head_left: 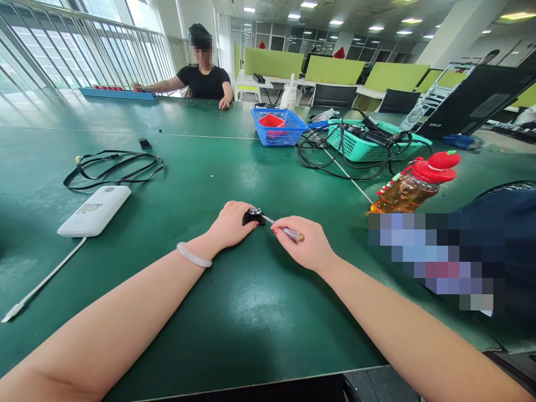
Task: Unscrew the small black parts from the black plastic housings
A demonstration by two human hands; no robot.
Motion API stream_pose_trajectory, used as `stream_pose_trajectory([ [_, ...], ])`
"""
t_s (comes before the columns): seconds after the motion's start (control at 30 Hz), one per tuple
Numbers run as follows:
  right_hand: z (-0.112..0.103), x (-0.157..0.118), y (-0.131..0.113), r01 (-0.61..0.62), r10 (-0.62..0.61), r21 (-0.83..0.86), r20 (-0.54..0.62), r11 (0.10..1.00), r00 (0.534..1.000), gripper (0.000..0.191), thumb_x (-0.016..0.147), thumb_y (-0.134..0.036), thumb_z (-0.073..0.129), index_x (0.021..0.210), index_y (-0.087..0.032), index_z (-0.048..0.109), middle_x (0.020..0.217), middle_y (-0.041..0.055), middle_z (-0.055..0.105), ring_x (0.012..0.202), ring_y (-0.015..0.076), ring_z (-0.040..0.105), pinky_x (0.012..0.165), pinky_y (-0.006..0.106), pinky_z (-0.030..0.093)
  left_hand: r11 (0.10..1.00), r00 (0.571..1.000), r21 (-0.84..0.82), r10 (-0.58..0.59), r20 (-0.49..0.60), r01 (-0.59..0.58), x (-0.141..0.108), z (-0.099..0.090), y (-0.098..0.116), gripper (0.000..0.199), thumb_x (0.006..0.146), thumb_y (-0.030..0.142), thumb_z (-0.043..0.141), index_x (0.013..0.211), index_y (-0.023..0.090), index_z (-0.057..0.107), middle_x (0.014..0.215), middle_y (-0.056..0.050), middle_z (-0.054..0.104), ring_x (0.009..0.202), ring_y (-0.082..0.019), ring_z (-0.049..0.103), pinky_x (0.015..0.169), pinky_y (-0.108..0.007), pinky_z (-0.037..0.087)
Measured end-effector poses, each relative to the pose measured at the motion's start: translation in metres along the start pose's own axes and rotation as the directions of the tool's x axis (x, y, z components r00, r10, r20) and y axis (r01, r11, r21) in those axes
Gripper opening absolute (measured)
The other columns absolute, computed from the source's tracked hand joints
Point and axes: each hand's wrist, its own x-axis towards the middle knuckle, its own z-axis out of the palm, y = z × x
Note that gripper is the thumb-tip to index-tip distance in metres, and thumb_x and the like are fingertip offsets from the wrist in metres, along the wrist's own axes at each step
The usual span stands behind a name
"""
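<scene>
My left hand (233, 224) rests on the green table with its fingers closed around a small black part (253, 216). A shiny silvery piece (254, 211) shows on top of that part; its kind is too small to make out. In my right hand (305, 243) is a slim pen-like tool (288, 231) with a thin metal shaft and a brownish rear end. Its tip points left and meets or nearly meets the black part. My left fingers partly cover the black part. A pale bangle circles my left wrist.
On the left lie a white power bank (97, 211) with a cable and a coiled black strap (113, 167). Beyond stand a blue basket (278, 134) and a teal basket (364, 148) with tangled cables. A red-capped bottle (412, 187) lies tilted at right. Another person (205, 78) sits across.
</scene>
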Motion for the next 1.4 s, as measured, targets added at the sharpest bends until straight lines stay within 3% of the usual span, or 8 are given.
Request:
stream_pose_trajectory([
  [0.1,-0.004,0.005,0.009,-0.236,0.244,0.276,0.005,0.932,0.97,0.017,0.088,-0.034,0.059,0.083,-0.021,0.069,0.071,0.0006,0.066,0.059,0.0134,0.058,0.058,0.028,0.046,1.0,1.0,-0.001,-0.017,0.016,0.017,0.0,-0.001,0.001,0.035,0.086,0.039,0.058,0.113,0.018,0.062,0.122,-0.01,0.065,0.123,-0.031,0.05,0.108,-0.048,0.04],
  [0.23,-0.005,0.011,0.025,-0.447,0.481,0.514,0.075,0.732,0.874,0.024,0.079,-0.044,0.069,0.084,-0.02,0.071,0.066,-0.0016,0.061,0.049,0.0102,0.052,0.052,0.027,0.045,0.999,0.999,-0.015,-0.035,0.03,0.035,0.0,-0.003,0.003,0.036,0.085,0.038,0.059,0.114,0.017,0.062,0.123,-0.01,0.065,0.124,-0.031,0.049,0.108,-0.048,0.04],
  [0.47,-0.005,0.015,0.038,-0.491,0.584,0.71,0.139,0.504,0.8,0.033,0.07,-0.049,0.076,0.082,-0.019,0.069,0.06,-0.0034,0.058,0.045,0.0086,0.05,0.045,0.025,0.039,0.996,0.996,-0.075,0.054,0.067,-0.049,-0.001,-0.007,0.003,0.033,0.08,0.04,0.065,0.108,0.022,0.064,0.119,-0.007,0.067,0.122,-0.03,0.052,0.108,-0.05,0.039],
  [0.63,-0.005,0.017,0.04,-0.502,0.652,0.781,0.165,0.371,0.74,0.036,0.064,-0.047,0.081,0.077,-0.021,0.059,0.056,-0.0058,0.057,0.044,0.0076,0.048,0.044,0.023,0.036,0.987,0.987,-0.114,0.127,0.095,-0.116,-0.002,-0.008,0.002,0.033,0.076,0.043,0.069,0.104,0.025,0.065,0.122,-0.005,0.066,0.122,-0.03,0.051,0.109,-0.051,0.036],
  [0.87,-0.003,0.016,0.044,-0.537,0.637,0.756,0.212,0.374,0.742,0.043,0.061,-0.05,0.083,0.081,-0.021,0.057,0.062,-0.0049,0.061,0.046,0.0077,0.05,0.045,0.023,0.038,0.977,0.98,-0.161,0.161,0.114,-0.142,-0.002,-0.011,0.003,0.034,0.071,0.043,0.075,0.099,0.025,0.067,0.124,-0.005,0.066,0.124,-0.03,0.051,0.108,-0.05,0.038],
  [1.07,-0.004,0.017,0.044,-0.534,0.669,0.781,0.209,0.325,0.713,0.045,0.061,-0.049,0.083,0.084,-0.021,0.057,0.063,-0.004,0.063,0.046,0.0082,0.051,0.046,0.024,0.04,0.976,0.98,-0.171,0.158,0.119,-0.137,-0.002,-0.011,0.003,0.036,0.069,0.044,0.077,0.098,0.025,0.067,0.123,-0.005,0.067,0.124,-0.03,0.051,0.108,-0.051,0.038],
  [1.4,-0.005,0.017,0.043,-0.534,0.655,0.781,0.223,0.323,0.722,0.043,0.062,-0.049,0.082,0.082,-0.021,0.057,0.064,-0.0035,0.062,0.047,0.0085,0.051,0.047,0.024,0.04,0.973,0.978,-0.177,0.169,0.12,-0.146,-0.001,-0.011,0.002,0.036,0.069,0.044,0.078,0.098,0.026,0.068,0.122,-0.005,0.067,0.123,-0.029,0.052,0.108,-0.05,0.038],
])
